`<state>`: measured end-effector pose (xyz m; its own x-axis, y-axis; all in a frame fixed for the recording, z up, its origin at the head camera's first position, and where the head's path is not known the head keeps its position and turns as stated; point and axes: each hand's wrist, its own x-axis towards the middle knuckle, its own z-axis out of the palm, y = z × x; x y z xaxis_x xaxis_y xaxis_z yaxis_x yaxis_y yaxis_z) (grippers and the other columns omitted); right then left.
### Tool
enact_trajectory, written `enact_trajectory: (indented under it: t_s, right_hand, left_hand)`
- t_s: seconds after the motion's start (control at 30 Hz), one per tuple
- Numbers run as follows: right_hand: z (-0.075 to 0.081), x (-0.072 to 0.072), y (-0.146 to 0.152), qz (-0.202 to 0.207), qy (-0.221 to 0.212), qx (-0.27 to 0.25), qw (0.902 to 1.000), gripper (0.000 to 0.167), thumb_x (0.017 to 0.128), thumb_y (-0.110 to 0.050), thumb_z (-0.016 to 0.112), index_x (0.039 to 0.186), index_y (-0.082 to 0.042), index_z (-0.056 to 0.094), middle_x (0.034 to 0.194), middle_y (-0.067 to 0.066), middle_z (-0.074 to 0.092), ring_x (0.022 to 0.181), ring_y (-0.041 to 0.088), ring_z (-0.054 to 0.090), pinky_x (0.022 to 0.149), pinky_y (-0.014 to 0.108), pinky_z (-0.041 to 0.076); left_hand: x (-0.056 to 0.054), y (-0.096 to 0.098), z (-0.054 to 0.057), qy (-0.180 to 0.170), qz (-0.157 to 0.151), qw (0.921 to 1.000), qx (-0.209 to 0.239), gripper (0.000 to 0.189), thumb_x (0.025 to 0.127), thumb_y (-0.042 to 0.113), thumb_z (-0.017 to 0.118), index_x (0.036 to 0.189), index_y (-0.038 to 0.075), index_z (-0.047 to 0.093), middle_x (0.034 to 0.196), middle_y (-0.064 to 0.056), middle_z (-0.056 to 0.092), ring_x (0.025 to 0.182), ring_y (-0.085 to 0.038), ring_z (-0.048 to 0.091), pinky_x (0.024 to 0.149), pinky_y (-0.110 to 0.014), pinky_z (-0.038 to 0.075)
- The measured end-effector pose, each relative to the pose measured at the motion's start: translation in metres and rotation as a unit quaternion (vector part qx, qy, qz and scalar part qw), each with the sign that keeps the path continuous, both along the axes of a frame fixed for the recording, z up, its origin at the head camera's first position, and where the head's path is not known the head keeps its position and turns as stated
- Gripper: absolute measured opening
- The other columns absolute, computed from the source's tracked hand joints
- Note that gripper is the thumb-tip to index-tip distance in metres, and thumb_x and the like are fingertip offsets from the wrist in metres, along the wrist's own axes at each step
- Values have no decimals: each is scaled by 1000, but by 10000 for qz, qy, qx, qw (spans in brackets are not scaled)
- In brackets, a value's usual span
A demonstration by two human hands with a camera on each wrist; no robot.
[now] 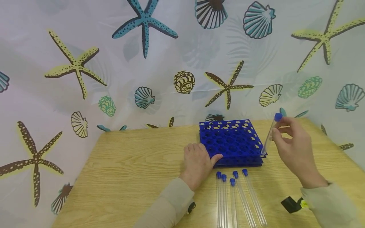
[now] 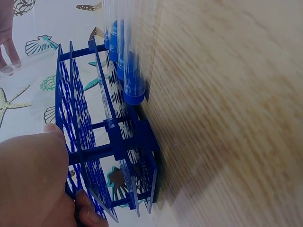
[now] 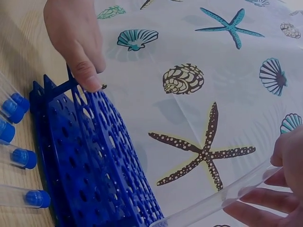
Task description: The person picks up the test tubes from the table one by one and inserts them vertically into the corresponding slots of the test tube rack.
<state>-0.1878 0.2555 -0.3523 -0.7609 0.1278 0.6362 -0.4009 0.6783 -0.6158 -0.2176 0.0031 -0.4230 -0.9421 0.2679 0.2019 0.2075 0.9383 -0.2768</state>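
A blue test tube rack [image 1: 231, 142] with rows of round holes stands on the wooden table. My left hand [image 1: 197, 161] grips its near left corner, thumb along the front edge; the left wrist view shows the fingers [image 2: 87, 213] curled round the rack's end. Near the upper end, my right hand [image 1: 295, 145] pinches a clear test tube [image 1: 269, 138] with a blue cap. This tube is tilted, cap up, and its rounded bottom overlaps the rack's near right corner in the head view. In the right wrist view the tube [image 3: 208, 210] slants down toward the rack.
Several capped test tubes [image 1: 233, 202] lie side by side in front of the rack, blue caps toward it. A black item [image 1: 291, 205] lies by my right sleeve. Behind the table hangs a cloth [image 1: 162, 72] printed with starfish and shells.
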Motion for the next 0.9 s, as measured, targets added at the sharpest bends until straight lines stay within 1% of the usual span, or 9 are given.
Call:
enact_trajectory:
  t_s: [0.1, 0.23, 0.33, 0.47, 0.53, 0.63, 0.8, 0.9]
  right_hand:
    - [-4, -2, 1, 20, 53, 15, 10000, 25, 96, -5, 58, 119, 4, 53, 99, -15, 51, 90, -19, 53, 73, -1, 42]
    - [-7, -5, 2, 33, 90, 63, 9999, 26, 97, -6, 58, 120, 4, 53, 99, -13, 52, 90, -13, 56, 73, -1, 43]
    - [-9, -6, 2, 3, 72, 130, 9999, 25, 97, -7, 58, 119, 4, 53, 99, -7, 54, 90, -13, 55, 72, -2, 42]
    - [-13, -7, 2, -44, 19, 222, 9997, 25, 97, -6, 58, 119, 4, 54, 99, 4, 57, 90, -17, 51, 72, -3, 40]
    - [-15, -7, 2, -41, 17, 257, 9997, 25, 97, -6, 58, 119, 4, 53, 99, 6, 58, 90, -15, 52, 72, -4, 40]
    - [-18, -7, 2, -13, 58, 266, 9996, 26, 96, -4, 58, 120, 4, 53, 98, 6, 57, 89, -14, 52, 72, -3, 40]
    - [-24, -7, 3, 44, 51, 222, 9997, 27, 93, 1, 60, 119, 5, 53, 97, 3, 56, 88, -20, 51, 70, -3, 42]
    - [-27, -7, 3, 45, 8, 220, 9997, 28, 92, 3, 60, 119, 6, 53, 97, 4, 57, 88, -22, 50, 70, -3, 42]
  left_hand:
    - [0, 0, 1, -12, -13, 10000, 23, 79, 93, 76, 5, 76, 11, 46, 70, 1, 42, 66, -19, 38, 63, -31, 23]
    - [0, 0, 2, -53, -9, 10000, 26, 79, 92, 76, 4, 76, 11, 46, 70, 1, 42, 67, -19, 39, 63, -31, 25]
    - [-1, 0, 1, -116, 19, 9999, 13, 79, 92, 77, 4, 76, 11, 46, 71, 1, 42, 67, -19, 39, 63, -31, 26]
    - [-1, 0, 0, -164, 47, 9998, 61, 80, 92, 78, 5, 76, 11, 46, 70, 0, 43, 68, -20, 40, 64, -31, 27]
    - [-1, 0, 0, -165, 43, 9998, 75, 80, 91, 78, 5, 76, 11, 47, 70, 0, 43, 67, -20, 40, 64, -31, 27]
    - [-1, 1, -1, -148, 49, 9999, 70, 80, 91, 78, 5, 76, 11, 46, 70, 1, 43, 67, -19, 40, 63, -31, 28]
    - [-2, 1, -1, -105, 47, 9999, 2, 80, 91, 77, 3, 75, 12, 46, 70, 1, 43, 67, -19, 40, 63, -31, 27]
    - [-1, 0, -1, -69, 37, 10000, -23, 80, 91, 77, 3, 75, 12, 46, 69, 1, 42, 66, -19, 40, 62, -31, 25]
